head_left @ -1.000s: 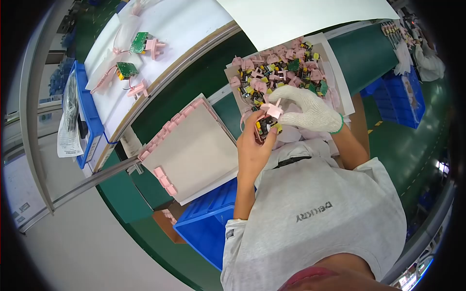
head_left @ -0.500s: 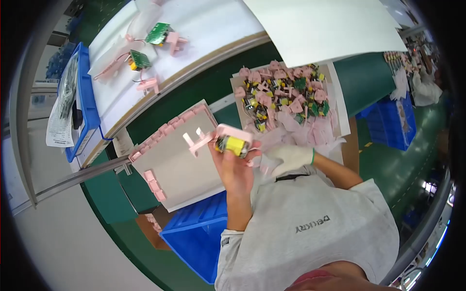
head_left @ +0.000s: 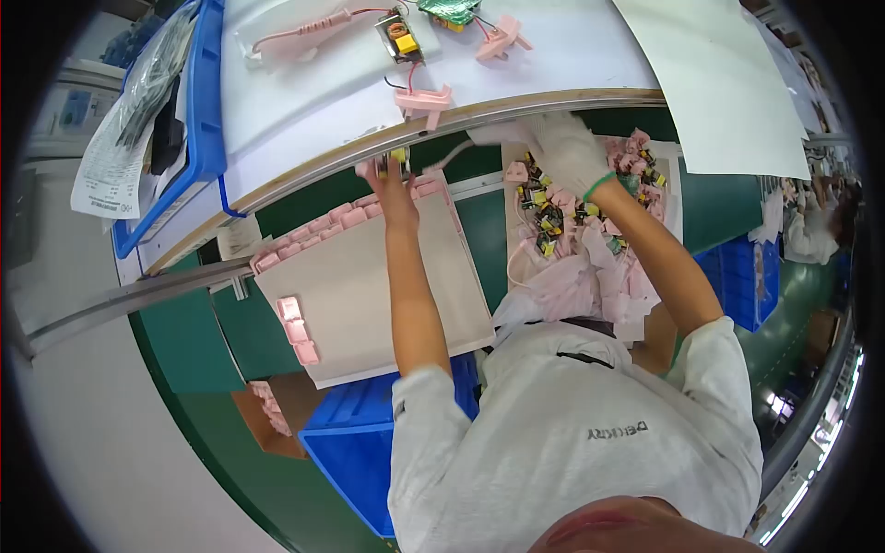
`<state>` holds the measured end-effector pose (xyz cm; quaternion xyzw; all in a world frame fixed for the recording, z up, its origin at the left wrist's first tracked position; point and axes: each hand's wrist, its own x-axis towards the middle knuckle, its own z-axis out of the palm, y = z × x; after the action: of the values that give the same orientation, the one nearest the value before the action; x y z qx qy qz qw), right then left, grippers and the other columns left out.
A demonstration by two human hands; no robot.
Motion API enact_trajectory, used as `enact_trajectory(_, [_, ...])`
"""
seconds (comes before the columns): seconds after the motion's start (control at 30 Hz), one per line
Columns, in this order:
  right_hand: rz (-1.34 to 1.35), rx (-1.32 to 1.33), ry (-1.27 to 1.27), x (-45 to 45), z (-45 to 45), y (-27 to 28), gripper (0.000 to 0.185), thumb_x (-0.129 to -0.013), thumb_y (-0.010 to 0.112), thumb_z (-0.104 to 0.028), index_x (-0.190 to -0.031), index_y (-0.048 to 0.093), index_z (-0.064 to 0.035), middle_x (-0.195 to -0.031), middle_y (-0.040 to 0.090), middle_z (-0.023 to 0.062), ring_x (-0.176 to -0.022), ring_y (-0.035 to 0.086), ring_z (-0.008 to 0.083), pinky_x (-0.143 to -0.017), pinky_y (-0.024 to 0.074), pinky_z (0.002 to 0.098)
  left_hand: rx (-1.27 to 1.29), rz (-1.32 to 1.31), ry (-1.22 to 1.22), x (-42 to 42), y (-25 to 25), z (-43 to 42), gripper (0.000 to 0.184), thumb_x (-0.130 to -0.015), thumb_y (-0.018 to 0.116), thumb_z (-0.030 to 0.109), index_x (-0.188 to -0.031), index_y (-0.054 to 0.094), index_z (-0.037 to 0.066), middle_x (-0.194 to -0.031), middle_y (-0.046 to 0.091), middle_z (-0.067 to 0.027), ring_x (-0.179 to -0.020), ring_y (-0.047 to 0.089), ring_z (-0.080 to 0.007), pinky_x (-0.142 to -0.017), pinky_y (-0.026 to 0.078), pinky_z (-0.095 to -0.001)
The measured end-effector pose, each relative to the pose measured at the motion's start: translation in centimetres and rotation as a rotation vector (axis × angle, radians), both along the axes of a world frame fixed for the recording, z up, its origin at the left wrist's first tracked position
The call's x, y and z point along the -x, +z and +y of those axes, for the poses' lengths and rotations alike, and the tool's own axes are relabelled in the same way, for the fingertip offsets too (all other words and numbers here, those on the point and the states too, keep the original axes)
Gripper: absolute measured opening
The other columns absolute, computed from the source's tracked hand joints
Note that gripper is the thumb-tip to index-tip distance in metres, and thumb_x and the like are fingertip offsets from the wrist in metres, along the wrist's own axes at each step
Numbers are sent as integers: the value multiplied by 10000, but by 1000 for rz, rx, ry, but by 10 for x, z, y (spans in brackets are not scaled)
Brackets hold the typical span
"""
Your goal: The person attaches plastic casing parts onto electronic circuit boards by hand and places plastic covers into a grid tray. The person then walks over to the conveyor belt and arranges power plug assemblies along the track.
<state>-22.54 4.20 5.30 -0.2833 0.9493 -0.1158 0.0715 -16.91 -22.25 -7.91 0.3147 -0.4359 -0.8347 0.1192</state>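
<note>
circuit piece (head_left: 399, 158) grasped in my left hand (head_left: 394, 187) by the shelf (head_left: 572, 55); gloved right hand (head_left: 567, 155) further right, can't tell its grip

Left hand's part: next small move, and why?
Probably ease the part back from the shelf: the left hand holds it right by the shelf's front edge in this view, near the row of pink cases, so it might catch. Actual clearance can't be judged from this angle.

Two pronged pink plastic plugs (head_left: 425, 100) and two wired circuit boards (head_left: 400, 39) on the white desk (head_left: 572, 55); one white knitted glove (head_left: 569, 158).
</note>
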Motion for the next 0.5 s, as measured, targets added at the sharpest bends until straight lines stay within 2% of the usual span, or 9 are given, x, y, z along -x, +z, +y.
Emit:
enact_trajectory(0.03, [80,-168,-18,7,-10,11,210,-868,537,-218,-986,594,-54,-911,598,169,-899,594,349,-799,468,432,56,-9,-53,27,-8,-8,548,-926,596,203,-1394,313,238,-1341,451,-28,-1219,454,-211,-953,434,-411])
enact_trajectory(0.07, [93,-180,-21,3,-18,21,210,-868,537,-218,-986,594,-54,-911,598,169,-899,594,349,-799,468,432,93,-3,-122,57,-35,-19,518,-902,617,248,-1359,375,223,-1280,495,-29,-1159,486,-210,-911,448,-425])
enact_trajectory(0.1, [173,98,-36,-14,-26,32,211,-856,553,-183,-1021,593,-56,-951,599,175,-927,593,348,-823,469,429,130,5,-187,82,-63,-26,496,-878,637,293,-1324,437,208,-1219,539,-30,-1100,518,-209,-868,461,-439])
enact_trajectory(0.13, [256,377,-41,-30,-30,42,230,-845,569,-148,-1055,591,-58,-991,600,181,-956,591,348,-846,469,426,118,27,-182,95,-65,-25,496,-878,637,293,-1324,437,208,-1219,539,-30,-1100,518,-209,-868,461,-439])
enact_trajectory(0.2, [-56,389,-25,-71,-21,37,331,-817,570,-130,-1133,565,-32,-1074,600,192,-1037,552,367,-909,446,448,463,29,-132,111,-72,-28,480,-873,636,286,-1307,456,188,-1214,545,-43,-1099,519,-225,-872,457,-446])
enact_trajectory(0.27, [-78,302,-78,-130,-1,9,376,-799,578,-117,-1166,560,-36,-1091,581,197,-1080,538,373,-936,438,439,820,-13,-82,124,-90,-32,464,-868,635,280,-1289,476,167,-1210,551,-57,-1098,520,-241,-875,452,-454])
enact_trajectory(0.4, [-341,176,-143,-229,45,-16,387,-807,577,-126,-1180,535,-31,-1179,537,205,-1139,503,381,-961,424,433,1558,-89,8,141,-121,-72,437,-857,633,268,-1253,514,126,-1201,562,-85,-1097,523,-273,-882,443,-469])
enact_trajectory(0.47, [-510,163,-107,-253,56,-16,388,-810,578,-128,-1182,524,-27,-1208,521,209,-1152,492,382,-963,422,430,1946,-231,9,70,-117,-99,426,-852,632,262,-1236,534,106,-1197,568,-99,-1096,524,-289,-886,438,-477])
enact_trajectory(0.5, [-570,188,-97,-253,61,-17,385,-815,579,-131,-1181,521,-28,-1214,519,207,-1157,489,381,-960,422,429,1752,-360,-76,43,-98,-114,378,-848,620,232,-1182,562,65,-1180,573,-136,-1096,521,-326,-916,416,-486])
